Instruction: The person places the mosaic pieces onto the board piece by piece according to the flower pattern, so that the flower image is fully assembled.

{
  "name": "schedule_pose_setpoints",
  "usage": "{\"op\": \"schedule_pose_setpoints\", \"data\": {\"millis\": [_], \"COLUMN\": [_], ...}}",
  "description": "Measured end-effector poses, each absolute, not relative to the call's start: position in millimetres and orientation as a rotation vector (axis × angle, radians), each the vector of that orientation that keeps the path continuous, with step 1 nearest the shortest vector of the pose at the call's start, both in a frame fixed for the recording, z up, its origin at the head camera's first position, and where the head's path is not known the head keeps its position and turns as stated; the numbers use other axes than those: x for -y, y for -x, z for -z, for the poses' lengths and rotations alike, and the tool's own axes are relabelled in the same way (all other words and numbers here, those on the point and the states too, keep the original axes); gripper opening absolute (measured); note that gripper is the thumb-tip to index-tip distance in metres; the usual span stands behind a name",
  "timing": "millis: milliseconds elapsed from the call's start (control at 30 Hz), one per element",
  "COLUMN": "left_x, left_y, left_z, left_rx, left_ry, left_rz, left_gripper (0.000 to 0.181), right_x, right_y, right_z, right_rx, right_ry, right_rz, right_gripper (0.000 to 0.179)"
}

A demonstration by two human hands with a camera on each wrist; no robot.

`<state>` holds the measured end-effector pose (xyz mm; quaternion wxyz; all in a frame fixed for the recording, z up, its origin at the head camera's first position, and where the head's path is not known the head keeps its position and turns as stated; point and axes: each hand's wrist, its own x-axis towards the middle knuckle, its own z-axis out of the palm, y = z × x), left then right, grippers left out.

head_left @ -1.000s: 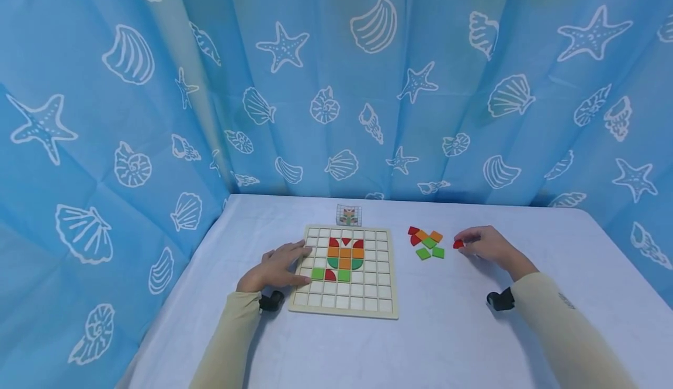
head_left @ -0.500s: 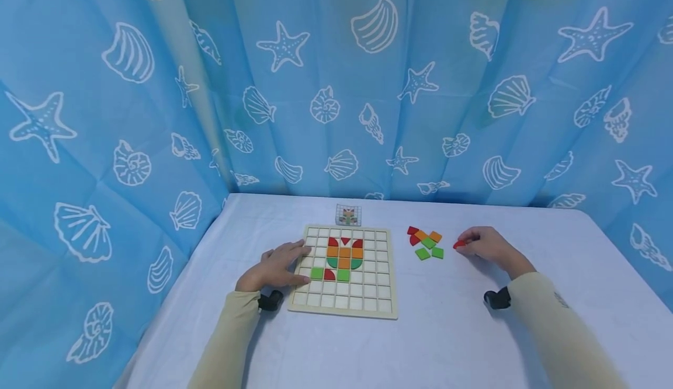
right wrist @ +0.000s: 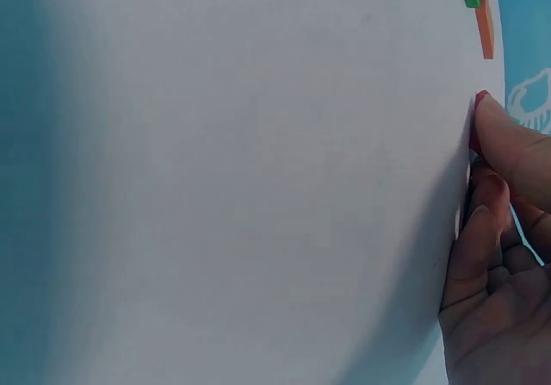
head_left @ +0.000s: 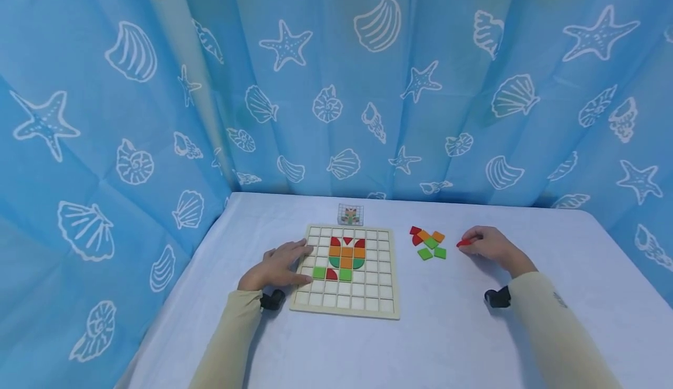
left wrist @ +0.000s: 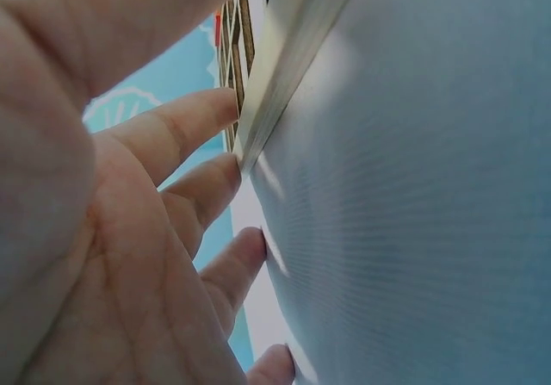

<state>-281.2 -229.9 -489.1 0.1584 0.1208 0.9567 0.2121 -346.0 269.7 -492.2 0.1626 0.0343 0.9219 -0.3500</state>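
My left hand (head_left: 276,266) rests at the left edge of a pale wooden grid board (head_left: 371,289), fingers spread, with fingertips on its rim. Red, orange and green tiles lie on the board, among them an orange square (head_left: 346,263), a green square (head_left: 319,273) and a red quarter-circle (head_left: 332,274). To the right of the board, my right hand (head_left: 494,249) pinches a small red tile (head_left: 464,243) between thumb and fingers, low over the cloth. The right wrist view shows only a sliver of this red tile (right wrist: 476,127); its full outline is hidden.
Between the board and my right hand lies a loose group of tiles, including a green tile (head_left: 440,253), an orange tile (head_left: 439,236) and a red tile (head_left: 415,231). Behind the board is a small pattern card (head_left: 350,215). A blue shell-print curtain (head_left: 336,85) borders the white-covered table (head_left: 420,342).
The red tile has turned in my right fingers and now looks thinner. Both hands stay in nearly the same place, and the loose tiles lie as before.
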Motion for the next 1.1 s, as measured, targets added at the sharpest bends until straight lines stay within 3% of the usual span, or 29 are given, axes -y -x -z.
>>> {"op": "schedule_pose_setpoints", "data": {"millis": [500, 833, 1100], "left_x": [234.8, 229.7, 232.9], "left_y": [279.2, 282.8, 282.7], "left_z": [480.5, 485.3, 490.8], "left_rx": [-2.745, -2.733, -2.733], "left_ry": [-0.302, -0.355, -0.35], "left_rz": [-0.614, -0.608, -0.608], "left_gripper": [0.081, 0.079, 0.08], "right_x": [-269.9, -272.5, -244.8], "right_y": [354.2, 342.6, 344.7], "right_z": [494.0, 492.0, 478.1], "right_rx": [-2.6, -2.674, -2.77], "right_ry": [-0.013, -0.028, 0.014], "right_rz": [1.06, 1.014, 1.067], "right_gripper": [0.046, 0.042, 0.041]}}
